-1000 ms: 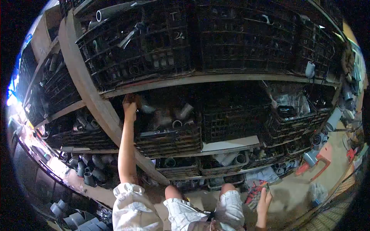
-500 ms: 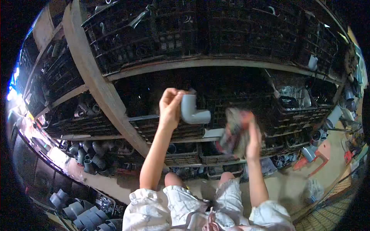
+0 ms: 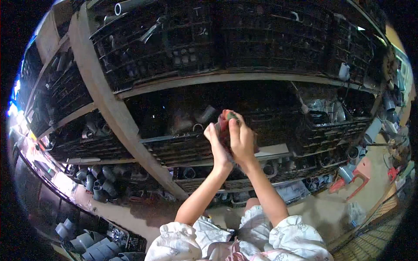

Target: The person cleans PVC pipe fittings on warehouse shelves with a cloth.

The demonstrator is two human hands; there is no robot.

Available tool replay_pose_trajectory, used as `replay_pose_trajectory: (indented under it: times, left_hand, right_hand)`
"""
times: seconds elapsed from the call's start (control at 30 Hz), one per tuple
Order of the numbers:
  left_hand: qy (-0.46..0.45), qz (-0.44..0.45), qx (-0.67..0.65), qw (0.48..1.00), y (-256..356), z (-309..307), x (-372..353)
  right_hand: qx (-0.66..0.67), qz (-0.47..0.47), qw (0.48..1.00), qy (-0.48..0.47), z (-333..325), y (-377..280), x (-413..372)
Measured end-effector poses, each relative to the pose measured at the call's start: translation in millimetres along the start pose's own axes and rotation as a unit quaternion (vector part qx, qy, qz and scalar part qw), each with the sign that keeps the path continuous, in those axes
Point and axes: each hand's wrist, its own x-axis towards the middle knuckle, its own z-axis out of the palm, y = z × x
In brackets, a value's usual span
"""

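My left hand (image 3: 218, 145) and my right hand (image 3: 242, 141) are pressed together in front of the middle shelf, closed around a crumpled red and dark cloth (image 3: 225, 118). Whether anything is wrapped inside the cloth is hidden. Just beyond my left fingers, a grey pipe fitting (image 3: 205, 114) shows in the dark crate on that shelf. A pale ring-shaped end (image 3: 198, 127) lies below it, near the crate's front edge.
Black crates (image 3: 183, 150) of fittings fill the wooden shelves (image 3: 191, 82). A slanting wooden post (image 3: 109, 102) stands to the left. Several grey fittings (image 3: 102, 250) lie at lower left. At right, a red plastic stool (image 3: 360, 174) is on the floor.
My right hand has brought the cloth leftward to my left hand, and both now close on it. The grey elbow pipe fitting no longer shows plainly in my left hand.
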Motion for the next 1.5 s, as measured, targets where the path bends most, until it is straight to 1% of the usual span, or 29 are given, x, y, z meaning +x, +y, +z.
replay_pose_trajectory:
  times: [0.07, 0.13, 0.2, 0.23, 0.3, 0.33, 0.4, 0.43, 0.47, 0.53, 0.57, 0.67, 0.7, 0.8, 0.93, 0.97, 1.0, 1.03, 1.07, 1.1, 1.13, 1.17, 1.2, 1.27, 1.33, 1.37, 1.4, 1.47, 1.5]
  left_hand:
    - [-0.091, -0.036, -0.031, 0.995, 14, 4, -12]
    - [-0.088, -0.004, -0.039, 0.995, 7, 1, -18]
    - [-0.082, 0.058, 0.02, 0.995, 4, 8, -24]
    - [-0.126, 0.075, 0.044, 0.988, 4, 5, -26]
    - [-0.145, 0.114, 0.087, 0.979, 6, 8, -33]
    - [-0.156, 0.133, 0.108, 0.973, 6, 9, -36]
    - [-0.233, 0.234, 0.165, 0.929, 0, 4, -38]
    - [-0.249, 0.249, 0.195, 0.916, 0, 4, -39]
    - [-0.263, 0.263, 0.226, 0.9, 1, 4, -41]
    - [-0.288, 0.238, 0.219, 0.901, 5, 8, -42]
    - [-0.301, 0.226, 0.215, 0.901, 6, 8, -42]
    - [-0.338, 0.211, 0.225, 0.889, 4, 4, -40]
    - [-0.33, 0.235, 0.291, 0.867, 4, 5, -40]
    - [-0.294, 0.138, 0.332, 0.886, 7, 5, -43]
    - [-0.317, 0.079, 0.314, 0.891, 12, 4, -44]
    - [-0.318, 0.103, 0.337, 0.88, 6, -3, -42]
    - [-0.321, 0.082, 0.309, 0.892, 9, -3, -42]
    - [-0.324, 0.061, 0.28, 0.902, 13, -1, -44]
    - [-0.325, 0.039, 0.25, 0.911, 17, -1, -44]
    - [-0.321, 0.052, 0.249, 0.912, 15, -7, -39]
    - [-0.303, 0.033, 0.189, 0.933, 17, -7, -38]
    - [-0.272, 0.014, 0.171, 0.947, 17, -11, -35]
    - [-0.24, -0.005, 0.153, 0.959, 17, -15, -33]
    - [-0.217, -0.039, 0.139, 0.965, 17, -25, -25]
    - [-0.181, -0.103, 0.071, 0.976, 24, -22, -25]
    - [-0.163, -0.109, 0.07, 0.978, 25, -22, -24]
    - [-0.146, -0.115, 0.07, 0.98, 27, -22, -22]
    - [-0.121, -0.113, 0.055, 0.985, 28, -23, -19]
    - [-0.114, -0.106, 0.04, 0.987, 27, -25, -16]
  right_hand:
    - [0.079, 0.02, 0.997, -0.013, -8, -5, 0]
    - [0.181, 0.059, 0.982, -0.014, -12, -5, -1]
    - [0.19, 0.073, 0.979, -0.016, -20, -7, -1]
    - [0.194, 0.074, 0.978, -0.012, -22, -7, -3]
    - [0.196, 0.06, 0.979, 0.012, -29, -14, -3]
    - [0.237, 0.103, 0.966, 0.021, -34, -17, -3]
    - [0.239, 0.137, 0.958, 0.079, -39, -20, -1]
    - [0.189, 0.152, 0.964, 0.111, -41, -16, 1]
    - [0.229, 0.159, 0.953, 0.116, -43, -11, 1]
    - [0.31, 0.171, 0.927, 0.125, -45, -3, 2]
    - [0.296, 0.184, 0.925, 0.148, -44, -3, 4]
    - [0.348, 0.205, 0.907, 0.118, -51, 17, 1]
    - [0.352, 0.211, 0.897, 0.163, -47, 8, 4]
    - [0.423, 0.227, 0.869, 0.12, -48, 25, 2]
    - [0.426, 0.227, 0.864, 0.144, -49, 18, -1]
    - [0.442, 0.211, 0.861, 0.134, -50, 27, -2]
    - [0.458, 0.195, 0.858, 0.125, -51, 31, -2]
    - [0.439, 0.219, 0.862, 0.126, -52, 32, -1]
    - [0.415, 0.203, 0.871, 0.166, -54, 33, 1]
    - [0.389, 0.186, 0.878, 0.206, -57, 35, 4]
    - [0.362, 0.167, 0.884, 0.245, -59, 34, 9]
    - [0.477, 0.202, 0.807, 0.283, -64, 32, 14]
    - [0.62, 0.186, 0.687, 0.331, -64, 40, 25]
    - [0.543, 0.173, 0.759, 0.314, -63, 43, 17]
    - [0.46, 0.157, 0.824, 0.292, -57, 14, 13]
    - [0.416, 0.147, 0.853, 0.279, -54, 7, 10]
    - [0.359, 0.118, 0.898, 0.224, -49, 8, 7]
    - [0.219, 0.114, 0.96, 0.129, -44, -1, -13]
    - [0.133, 0.044, 0.989, 0.054, -40, -1, -22]
